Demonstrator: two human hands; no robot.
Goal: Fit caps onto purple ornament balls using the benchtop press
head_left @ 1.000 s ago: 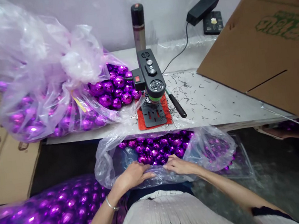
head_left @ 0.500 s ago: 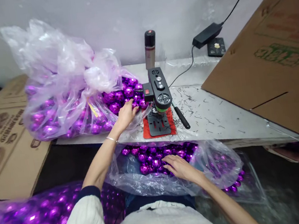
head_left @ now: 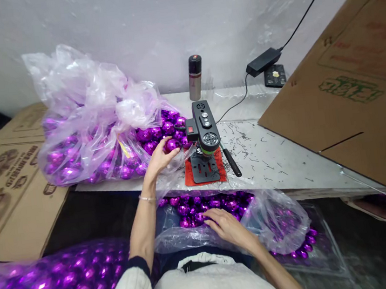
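Between the thumb and fingers of my left hand (head_left: 162,156) is a shiny purple ball (head_left: 172,145), held at the mouth of the plastic bag (head_left: 84,115) on the table. Just right of it stands a small black press (head_left: 206,126) with a black-handled lever (head_left: 231,162), on a red mat (head_left: 221,171). My right hand (head_left: 226,225) rests at the smaller purple balls (head_left: 217,202) in the open bag on my lap. Its fingertips touch a ball (head_left: 199,217) there, thumb and fingers bent round it.
A spray can (head_left: 195,77) and a black power adapter (head_left: 263,61) are by the wall. Small dark bits litter the white table (head_left: 274,172). Cardboard (head_left: 343,79) leans at the right; a carton (head_left: 11,181) and another bag of purple balls (head_left: 56,288) lie left.
My left hand has drawn back slightly left and now has a purple ball between thumb and fingers. My right hand has shifted a little left among the small balls. The view has tilted slightly.
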